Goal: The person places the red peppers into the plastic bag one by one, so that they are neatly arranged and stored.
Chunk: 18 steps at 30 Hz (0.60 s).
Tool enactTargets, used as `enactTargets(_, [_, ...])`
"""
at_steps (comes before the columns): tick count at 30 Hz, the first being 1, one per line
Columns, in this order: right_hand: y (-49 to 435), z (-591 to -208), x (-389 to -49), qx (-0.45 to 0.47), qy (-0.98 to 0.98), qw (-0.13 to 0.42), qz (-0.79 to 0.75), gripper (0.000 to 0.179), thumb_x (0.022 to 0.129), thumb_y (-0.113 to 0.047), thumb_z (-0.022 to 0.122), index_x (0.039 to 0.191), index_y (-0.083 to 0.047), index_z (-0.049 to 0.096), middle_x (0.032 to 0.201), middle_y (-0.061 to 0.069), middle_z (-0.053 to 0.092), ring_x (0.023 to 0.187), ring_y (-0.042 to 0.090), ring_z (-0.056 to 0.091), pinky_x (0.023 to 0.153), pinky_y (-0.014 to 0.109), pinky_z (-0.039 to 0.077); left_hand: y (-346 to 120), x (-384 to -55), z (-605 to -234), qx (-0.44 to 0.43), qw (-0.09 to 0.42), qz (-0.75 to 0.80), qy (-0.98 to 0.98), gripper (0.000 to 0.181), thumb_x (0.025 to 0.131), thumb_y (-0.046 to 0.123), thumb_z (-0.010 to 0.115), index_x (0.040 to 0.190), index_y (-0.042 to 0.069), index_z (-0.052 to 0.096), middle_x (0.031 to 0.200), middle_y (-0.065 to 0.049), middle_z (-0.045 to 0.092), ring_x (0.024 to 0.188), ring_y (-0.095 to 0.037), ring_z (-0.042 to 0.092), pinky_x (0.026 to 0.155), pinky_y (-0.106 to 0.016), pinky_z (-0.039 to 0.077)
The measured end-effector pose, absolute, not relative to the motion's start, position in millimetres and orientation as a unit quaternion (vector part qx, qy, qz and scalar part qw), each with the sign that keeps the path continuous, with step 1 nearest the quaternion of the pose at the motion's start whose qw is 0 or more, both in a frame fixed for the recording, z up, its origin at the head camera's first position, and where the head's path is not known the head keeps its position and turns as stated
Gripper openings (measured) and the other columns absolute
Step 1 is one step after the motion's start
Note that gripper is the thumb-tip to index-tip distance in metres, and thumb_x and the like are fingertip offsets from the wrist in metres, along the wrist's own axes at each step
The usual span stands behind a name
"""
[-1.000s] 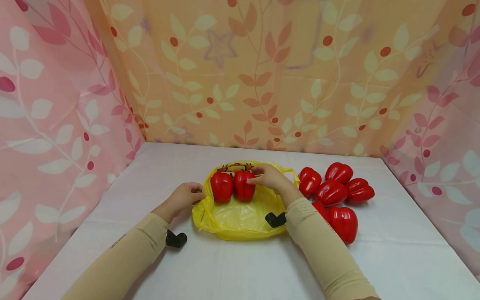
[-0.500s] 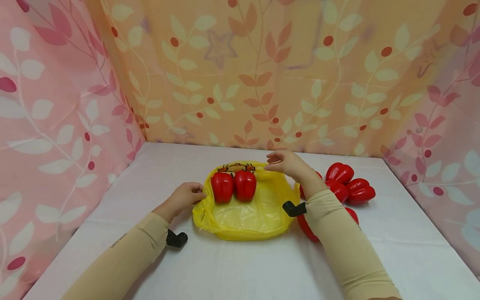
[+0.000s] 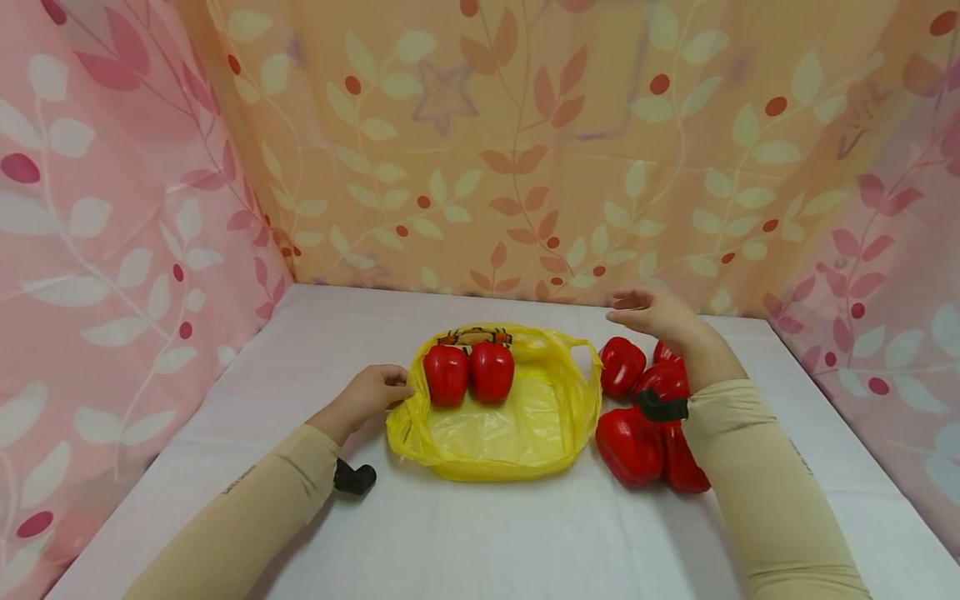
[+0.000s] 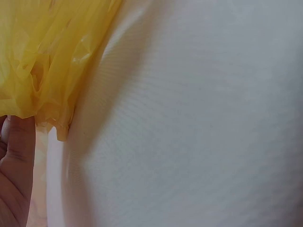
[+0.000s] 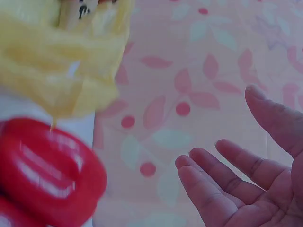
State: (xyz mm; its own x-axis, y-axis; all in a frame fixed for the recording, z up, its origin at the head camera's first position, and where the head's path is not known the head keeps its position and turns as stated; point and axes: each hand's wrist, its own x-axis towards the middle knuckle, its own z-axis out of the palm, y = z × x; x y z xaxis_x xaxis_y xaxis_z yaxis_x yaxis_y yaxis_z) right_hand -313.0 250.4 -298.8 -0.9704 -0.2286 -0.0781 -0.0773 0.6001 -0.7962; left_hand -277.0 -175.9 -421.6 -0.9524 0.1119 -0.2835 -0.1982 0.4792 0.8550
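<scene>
I see crinkled, thin yellow bag (image 3: 510, 437) on white table (image 3: 480, 542), two glossy peppers (image 3: 447, 375) inside; left hand (image 3: 369, 394) seemingly pinches bag's side. Right hand (image 3: 654, 317), fingers loosely apart, near loose peppers (image 3: 631, 446), sleeve (image 3: 772, 483) partly blocking them.

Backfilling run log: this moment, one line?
left hand: holds yellow plastic bag | right hand: empty, near loose glossy red bell peppers | in bag: two red bell peppers
</scene>
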Motion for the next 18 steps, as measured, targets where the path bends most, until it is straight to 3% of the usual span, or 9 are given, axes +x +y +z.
enactTargets(18, [349.4, -305.3, -273.4, -0.015, 0.928, 0.085, -0.363, 0.072, 0.088, -0.045, 0.054, 0.139, -0.002, 0.029, 0.134, 0.031, 0.036, 0.122, 0.048, 0.030, 0.092, 0.064, 0.030, -175.6, -275.9, -423.4, -0.029, 0.151, 0.515, 0.843, 0.013, 0.087, 0.011, 0.061, 0.099, 0.007, 0.063, 0.090, -0.008, 0.058, 0.080, -0.018, 0.054, 0.071, -0.024, 0.050])
